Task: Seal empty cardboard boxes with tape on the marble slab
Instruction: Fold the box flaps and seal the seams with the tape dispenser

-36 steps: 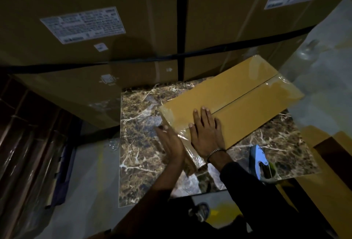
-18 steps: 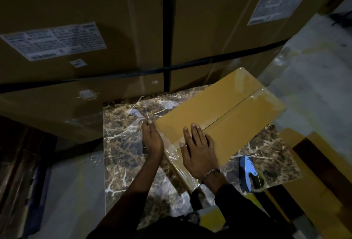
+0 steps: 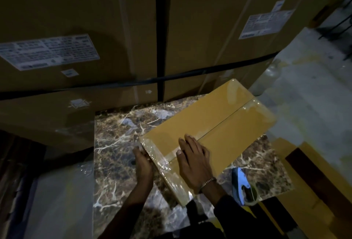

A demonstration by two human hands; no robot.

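A dim warehouse or packing area. Huge strapped cartons [image 3: 76, 29] with printed shipping labels [image 3: 48, 51] wall the back, and a tape dispenser [image 3: 242, 188] lies on a marble slab [image 3: 118, 143] serving as packing counter.

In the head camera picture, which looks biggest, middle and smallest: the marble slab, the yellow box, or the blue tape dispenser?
1. marble slab
2. yellow box
3. blue tape dispenser

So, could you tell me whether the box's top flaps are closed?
Closed: the box flaps lie flat, meeting at the centre seam.
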